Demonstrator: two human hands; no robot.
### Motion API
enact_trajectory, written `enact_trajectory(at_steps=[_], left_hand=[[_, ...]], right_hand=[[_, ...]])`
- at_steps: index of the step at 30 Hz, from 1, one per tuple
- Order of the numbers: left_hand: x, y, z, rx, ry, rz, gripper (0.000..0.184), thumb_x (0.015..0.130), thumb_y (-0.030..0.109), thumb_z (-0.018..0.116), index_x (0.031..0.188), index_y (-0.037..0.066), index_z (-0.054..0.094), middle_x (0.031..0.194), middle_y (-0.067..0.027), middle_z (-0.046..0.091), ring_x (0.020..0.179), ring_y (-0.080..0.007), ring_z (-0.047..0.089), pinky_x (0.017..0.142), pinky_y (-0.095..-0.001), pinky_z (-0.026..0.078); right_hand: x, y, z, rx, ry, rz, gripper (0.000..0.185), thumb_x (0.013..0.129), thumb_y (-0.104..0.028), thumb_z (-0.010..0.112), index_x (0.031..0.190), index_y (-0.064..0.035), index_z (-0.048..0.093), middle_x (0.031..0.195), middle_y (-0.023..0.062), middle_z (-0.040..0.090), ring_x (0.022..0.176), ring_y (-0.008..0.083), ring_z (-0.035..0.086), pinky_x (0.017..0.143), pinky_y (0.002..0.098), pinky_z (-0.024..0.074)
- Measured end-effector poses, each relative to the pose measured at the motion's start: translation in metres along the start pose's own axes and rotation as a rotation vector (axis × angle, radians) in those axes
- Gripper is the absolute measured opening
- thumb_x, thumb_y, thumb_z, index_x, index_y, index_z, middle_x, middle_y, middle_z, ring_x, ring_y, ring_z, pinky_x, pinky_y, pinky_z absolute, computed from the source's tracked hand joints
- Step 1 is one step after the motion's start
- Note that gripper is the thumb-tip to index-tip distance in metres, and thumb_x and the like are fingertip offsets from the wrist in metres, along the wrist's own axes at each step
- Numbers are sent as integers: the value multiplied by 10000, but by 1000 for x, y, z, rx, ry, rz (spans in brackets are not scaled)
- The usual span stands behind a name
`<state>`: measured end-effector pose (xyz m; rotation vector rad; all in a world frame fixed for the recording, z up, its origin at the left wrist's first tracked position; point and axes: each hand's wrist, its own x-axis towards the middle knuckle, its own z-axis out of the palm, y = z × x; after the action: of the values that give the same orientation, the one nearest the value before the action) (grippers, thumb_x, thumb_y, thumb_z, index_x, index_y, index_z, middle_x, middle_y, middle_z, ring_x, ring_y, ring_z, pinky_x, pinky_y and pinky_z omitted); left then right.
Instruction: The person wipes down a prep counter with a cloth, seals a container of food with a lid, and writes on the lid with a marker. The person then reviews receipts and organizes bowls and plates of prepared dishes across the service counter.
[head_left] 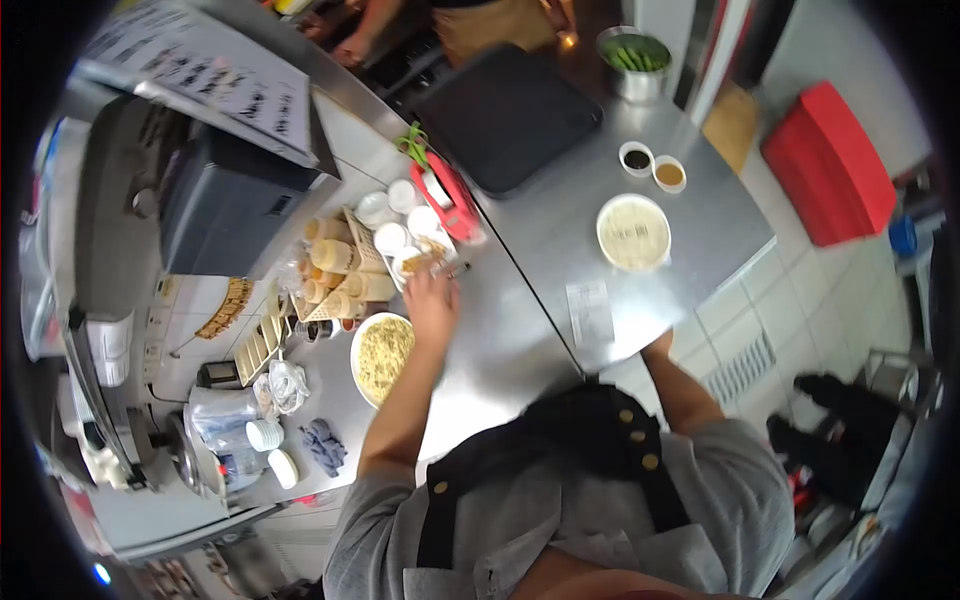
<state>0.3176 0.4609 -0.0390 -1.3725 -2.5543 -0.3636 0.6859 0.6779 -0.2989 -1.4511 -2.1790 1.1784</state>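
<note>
My left hand (432, 296) reaches over a group of small white tubs, its fingers bent down at a tub of brownish crumbly food (420, 262). The fingertips look drawn together, but what is between them is too small to make out. A short dark handle (457, 271) shows beside the fingers. Below the forearm is a white bowl of yellowish, chopped food (383, 358), partly covered by the arm. My right hand (658, 345) is low at the counter's front edge, its fingers hidden. Near it lie a printed paper slip (590, 313) and a round lidded white container (634, 233).
Two small sauce cups (636, 158) and a metal pot of green vegetables (637, 60) stand further back. A black tray (508, 115) and a red device (455, 200) lie along the middle. Sauce bottles fill a basket (372, 240) at left. Another person stands beyond the counter.
</note>
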Motion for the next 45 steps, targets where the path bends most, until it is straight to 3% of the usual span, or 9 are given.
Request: enact_trajectory(at_steps=[6,10,13,15,18,22,38,43,45], left_hand=[[-119,5,-9,-233,288,-372,369,870,107,631,1198,-9,507,1196,-214,501,1131,-400,435,982,-481,316],[-210,-10,13,-190,433,-793,341,889,134,638,1146,-17,474,1143,-211,485,1130,-386,394,976,-481,293],[-236,-33,24,83,552,-1142,311,938,171,588,1141,-24,456,1049,-205,531,976,-323,523,867,-458,418],[-227,-43,5,-1020,680,-1758,300,963,156,480,1169,-54,421,973,-212,588,778,-301,637,629,-409,553],[-237,-84,21,-1419,534,-1696,341,987,130,372,1271,25,217,1049,-237,588,652,-276,669,451,-326,576],[-242,-87,23,-1466,659,-1584,311,966,62,318,1263,42,226,1115,-265,567,769,-359,694,552,-372,635],[-275,-206,5,-1382,1261,-1601,289,1008,99,362,1270,-13,311,1115,-226,584,774,-334,687,606,-379,648],[-301,-241,-1,-1555,1108,-1570,356,1038,228,308,1249,-43,401,1018,-239,639,795,-299,692,594,-343,628],[-318,-248,-13,-1202,863,-1736,301,1013,222,443,1151,-45,458,872,-196,644,669,-242,658,473,-296,544]], right_hand=[[1,-27,-10,315,324,89,409,841,-311,650,1126,-17,655,1144,148,677,1083,280,623,942,375,470],[21,8,-19,-228,-76,273,518,839,-296,687,1249,-5,564,1276,200,568,1176,296,546,977,380,440],[15,14,-20,-140,39,169,509,842,-281,683,1251,-6,556,1263,194,572,1154,296,552,959,384,449],[12,16,-17,-85,95,123,503,844,-272,681,1252,-7,551,1254,191,574,1139,296,557,948,387,455],[9,17,-18,-10,154,77,495,848,-257,676,1254,-8,543,1241,185,578,1117,297,564,931,391,463],[7,23,-19,72,218,28,485,852,-238,671,1257,-9,533,1223,177,583,1087,298,573,908,397,475],[10,44,-19,318,432,-236,452,869,-162,649,1267,-15,493,1152,145,603,970,300,610,816,420,522],[-44,-5,-64,250,325,132,440,881,-135,626,1271,-29,454,1211,144,530,908,249,597,704,355,537],[-59,10,-92,242,244,86,447,864,-164,633,1254,-26,465,1210,144,516,915,230,586,711,333,529]])
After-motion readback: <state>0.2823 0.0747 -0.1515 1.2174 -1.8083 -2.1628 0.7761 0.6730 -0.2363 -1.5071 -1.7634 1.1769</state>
